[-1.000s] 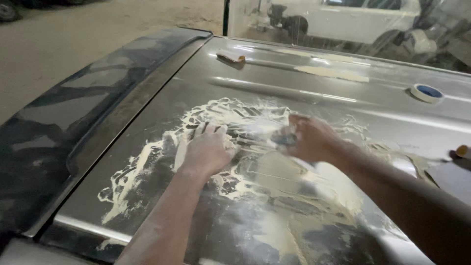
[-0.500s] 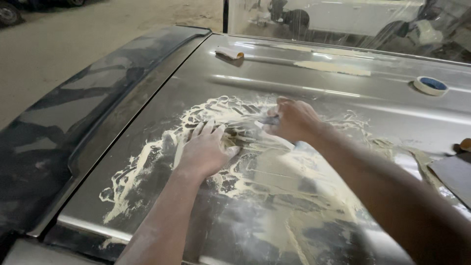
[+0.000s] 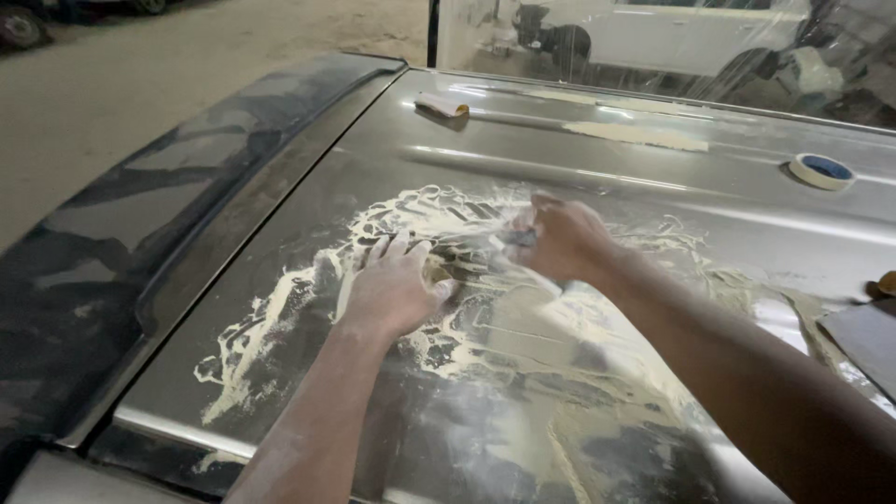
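Left hand (image 3: 392, 285) flat, fingers spread on the filler-smeared car roof panel (image 3: 597, 140), while the right hand (image 3: 560, 238), closed on a small sanding pad (image 3: 518, 238), has slid leftward toward it, extending sanding across the cream filler patch (image 3: 523, 345).

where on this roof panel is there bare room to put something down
Bare metal lies between the tape roll and the filler strip, and along the ridge below the small block. It is crowded around the left hand and right hand, amid smeared filler.
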The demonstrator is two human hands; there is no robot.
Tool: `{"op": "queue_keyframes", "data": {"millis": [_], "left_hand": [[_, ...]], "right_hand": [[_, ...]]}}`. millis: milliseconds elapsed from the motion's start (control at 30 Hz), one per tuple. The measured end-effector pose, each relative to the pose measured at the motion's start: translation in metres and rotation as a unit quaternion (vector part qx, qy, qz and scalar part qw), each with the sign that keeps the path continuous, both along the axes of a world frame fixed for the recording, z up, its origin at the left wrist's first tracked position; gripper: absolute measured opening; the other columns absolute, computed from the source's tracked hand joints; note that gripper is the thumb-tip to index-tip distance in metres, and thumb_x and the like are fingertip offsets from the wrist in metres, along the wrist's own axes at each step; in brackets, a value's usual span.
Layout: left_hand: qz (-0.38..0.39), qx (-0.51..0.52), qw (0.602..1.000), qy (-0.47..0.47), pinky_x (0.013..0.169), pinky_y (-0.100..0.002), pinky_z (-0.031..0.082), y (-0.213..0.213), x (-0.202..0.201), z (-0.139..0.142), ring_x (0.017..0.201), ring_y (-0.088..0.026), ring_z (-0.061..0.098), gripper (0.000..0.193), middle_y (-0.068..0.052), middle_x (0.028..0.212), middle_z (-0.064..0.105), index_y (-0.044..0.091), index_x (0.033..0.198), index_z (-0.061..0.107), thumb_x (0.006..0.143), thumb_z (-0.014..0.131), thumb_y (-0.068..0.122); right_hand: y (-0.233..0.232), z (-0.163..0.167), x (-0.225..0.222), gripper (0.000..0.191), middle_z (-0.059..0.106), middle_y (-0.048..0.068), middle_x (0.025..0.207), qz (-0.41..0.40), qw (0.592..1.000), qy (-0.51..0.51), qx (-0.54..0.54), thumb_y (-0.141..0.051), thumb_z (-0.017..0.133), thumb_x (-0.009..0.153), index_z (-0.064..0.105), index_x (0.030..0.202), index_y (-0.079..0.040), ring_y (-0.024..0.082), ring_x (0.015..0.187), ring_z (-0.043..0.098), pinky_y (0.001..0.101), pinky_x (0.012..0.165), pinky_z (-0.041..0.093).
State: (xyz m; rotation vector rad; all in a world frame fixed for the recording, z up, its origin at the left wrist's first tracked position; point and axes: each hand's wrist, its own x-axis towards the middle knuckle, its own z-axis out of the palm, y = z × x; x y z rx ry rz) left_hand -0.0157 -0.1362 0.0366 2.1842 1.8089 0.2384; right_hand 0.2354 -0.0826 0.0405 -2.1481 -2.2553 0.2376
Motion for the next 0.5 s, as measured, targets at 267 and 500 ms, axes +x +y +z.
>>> {"op": "queue_keyframes", "data": {"millis": [267, 500], "left_hand": [[-0.013, 0.015, 1.0, -0.012, 0.128, -0.048, 0.013, -0.004, 0.003, 0.006, 0.155, -0.031, 0.018, 0.08, -0.01, 0.165, 0.028, 0.013, 0.153, 0.04, 0.09, 0.065, 0.055], [-0.001, 0.019, 0.999, -0.026, 0.126, -0.048, 0.021, -0.006, 0.001, 0.012, 0.153, -0.029, 0.029, 0.067, -0.009, 0.158, 0.042, 0.013, 0.146, 0.05, 0.092, 0.065, 0.049]], "right_hand": [[0.004, 0.003, 0.005, 0.054, 0.056, 0.004, 0.144, 0.051, 0.996, -0.066, 0.014, -0.058, 0.061, 0.095, 0.064, 0.141, -0.03, 0.02, 0.091, 0.072, 0.0437, 0.08, 0.063], [-0.025, 0.018, 0.002, 0.056, 0.067, 0.006, 0.123, 0.086, 0.996, 0.027, -0.008, -0.051, 0.072, 0.085, 0.068, 0.132, -0.02, 0.024, 0.092, 0.071, 0.0421, 0.086, 0.062]]}}
